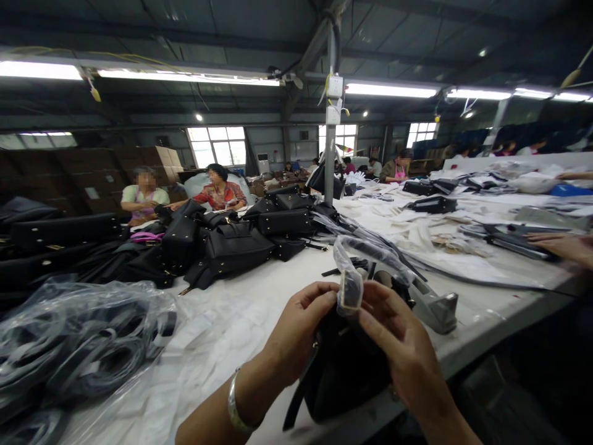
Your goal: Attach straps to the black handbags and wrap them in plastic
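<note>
A black handbag (347, 371) stands at the table's near edge, in front of me. Its handle (351, 287), wrapped in clear plastic, arches up, and a gold-coloured metal edge shows through the wrap at its end. My left hand (301, 324), with a silver bangle on the wrist, is closed, thumb and fingers pinching the left side of that handle end. From the other side my right hand (401, 334) curls its fingers and thumb around the same handle end. The bag's lower part is dark, and little detail shows there. A loose black strap (300, 389) hangs at its left.
Finished-looking black bags (238, 247) are heaped at the left back. Coiled straps in clear plastic (88, 346) lie at the near left. A grey metal stand (442, 312) is just right of the bag. A post (330, 154) rises behind. Another person's hand (563, 247) reaches in at right.
</note>
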`<state>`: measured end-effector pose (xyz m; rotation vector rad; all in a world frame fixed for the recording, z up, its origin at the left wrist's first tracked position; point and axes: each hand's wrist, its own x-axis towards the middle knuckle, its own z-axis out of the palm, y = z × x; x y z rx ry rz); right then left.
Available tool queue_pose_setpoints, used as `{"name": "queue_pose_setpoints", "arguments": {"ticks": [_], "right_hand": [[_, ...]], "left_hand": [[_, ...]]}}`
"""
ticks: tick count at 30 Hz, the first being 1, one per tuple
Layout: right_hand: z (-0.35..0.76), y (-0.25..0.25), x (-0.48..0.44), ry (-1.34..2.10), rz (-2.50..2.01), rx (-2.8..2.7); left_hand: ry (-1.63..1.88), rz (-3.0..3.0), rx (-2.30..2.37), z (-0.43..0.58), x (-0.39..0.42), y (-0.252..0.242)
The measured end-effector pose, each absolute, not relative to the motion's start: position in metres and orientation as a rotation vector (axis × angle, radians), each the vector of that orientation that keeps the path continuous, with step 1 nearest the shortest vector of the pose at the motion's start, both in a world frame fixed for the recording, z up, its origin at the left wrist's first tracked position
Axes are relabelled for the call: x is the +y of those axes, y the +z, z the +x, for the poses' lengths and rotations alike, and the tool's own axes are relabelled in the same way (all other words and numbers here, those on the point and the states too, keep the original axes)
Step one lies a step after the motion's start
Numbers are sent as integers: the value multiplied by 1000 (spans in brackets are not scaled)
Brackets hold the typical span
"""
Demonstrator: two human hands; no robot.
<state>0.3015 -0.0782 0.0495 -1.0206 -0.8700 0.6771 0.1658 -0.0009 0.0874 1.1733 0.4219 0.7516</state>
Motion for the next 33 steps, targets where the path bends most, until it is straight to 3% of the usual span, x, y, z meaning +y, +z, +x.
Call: {"name": "queue_pose_setpoints", "arguments": {"ticks": [7, 23, 33], "right_hand": [[312, 97, -69, 1067, -849, -837], [312, 86, -53, 997, -679, -739], [305, 84, -56, 942, -659, -840]], "left_hand": [[619, 1402, 458, 170, -2, 85], [484, 1149, 243, 171, 12, 75], [572, 1114, 277, 174, 6, 73]]}}
